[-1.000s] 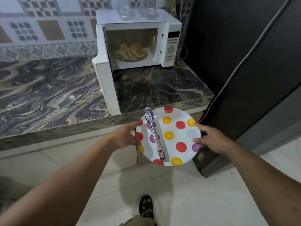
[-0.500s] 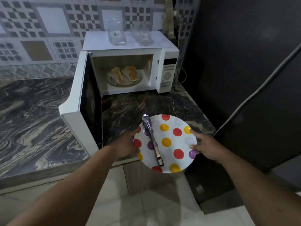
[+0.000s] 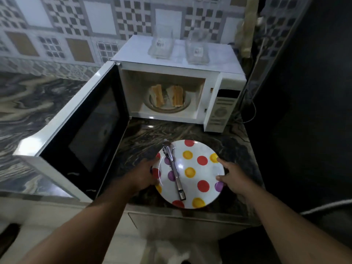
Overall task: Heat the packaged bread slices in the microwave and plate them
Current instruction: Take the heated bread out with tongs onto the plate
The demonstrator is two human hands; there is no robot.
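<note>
A white plate (image 3: 204,174) with red, yellow and purple dots is over the marble counter in front of the microwave. My left hand (image 3: 143,173) grips its left rim and my right hand (image 3: 231,175) grips its right rim. Metal tongs (image 3: 174,171) lie on the plate, left of its middle. The white microwave (image 3: 221,103) stands at the back with its door (image 3: 76,130) swung wide open to the left. Inside, two bread slices (image 3: 167,96) lean upright on the turntable dish.
Two clear glass containers (image 3: 162,45) stand on top of the microwave. The dark marble counter (image 3: 144,138) ends at a front edge just under the plate. A dark tall surface (image 3: 304,111) rises close on the right, with a cable along it.
I have stepped closer to the counter. The plate with the tongs, held in both hands, has come forward from beyond the counter's edge to over the counter before the open microwave.
</note>
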